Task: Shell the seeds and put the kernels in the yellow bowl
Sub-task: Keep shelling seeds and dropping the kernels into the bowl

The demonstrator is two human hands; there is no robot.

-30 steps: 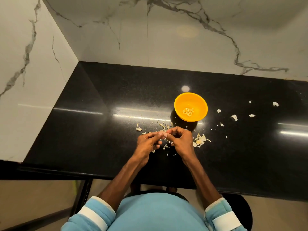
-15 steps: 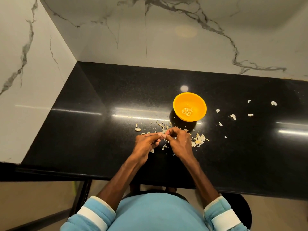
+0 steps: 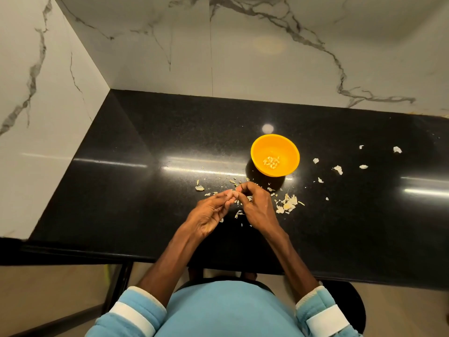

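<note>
Two hands were held over tabletop (image 3: 136, 195) near middle of front edge, fingertips met. One seed (image 3: 234, 193) was pinched between left hand (image 3: 209, 216) and right hand (image 3: 258, 210), mostly hidden by fingers. One yellow bowl (image 3: 290, 164) was set mid-tabletop, just behind hands, not touched. One small cluster of kernels (image 3: 271, 161) was seen in bowl bottom, too small to be counted. One husk pile (image 3: 288, 203) was left just beside right hand. About seven loose husk scraps (image 3: 338, 169) were scattered toward right edge.

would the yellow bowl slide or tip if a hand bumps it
Probably slides: the yellow bowl looks like thin plastic on a glossy black counter. Likely light, holding only a few kernels. Its tapered sides may let it tip.
</note>
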